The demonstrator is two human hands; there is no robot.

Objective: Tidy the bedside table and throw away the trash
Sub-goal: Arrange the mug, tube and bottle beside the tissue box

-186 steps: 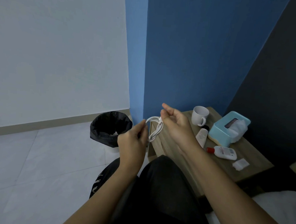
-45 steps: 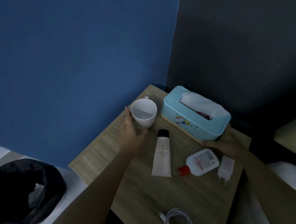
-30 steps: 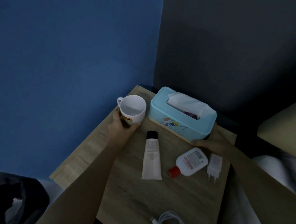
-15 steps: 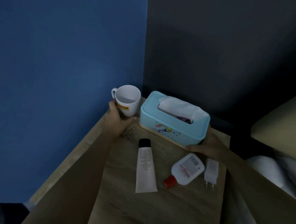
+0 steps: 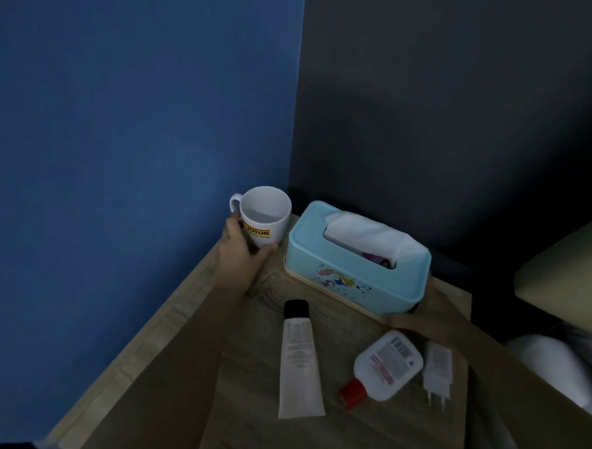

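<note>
My left hand [image 5: 241, 255] is wrapped around a white mug [image 5: 264, 215] with a yellow label, standing upright at the far left corner of the wooden bedside table [image 5: 372, 434]. My right hand [image 5: 420, 316] grips the near right end of a light blue tissue box [image 5: 354, 261], which sits just right of the mug against the dark wall. In front of the box lie a white tube with a black cap [image 5: 299, 362], a small white bottle with a red cap [image 5: 383, 366] and a white charger plug [image 5: 437, 369].
A blue wall stands left of the table and a dark wall behind it. A bed with white bedding [image 5: 554, 368] and a pale headboard [image 5: 573, 273] lies to the right.
Both hands have pushed the mug and the tissue box back toward the wall corner. My view has shifted, so the coiled white cable and the black bin are out of frame.
</note>
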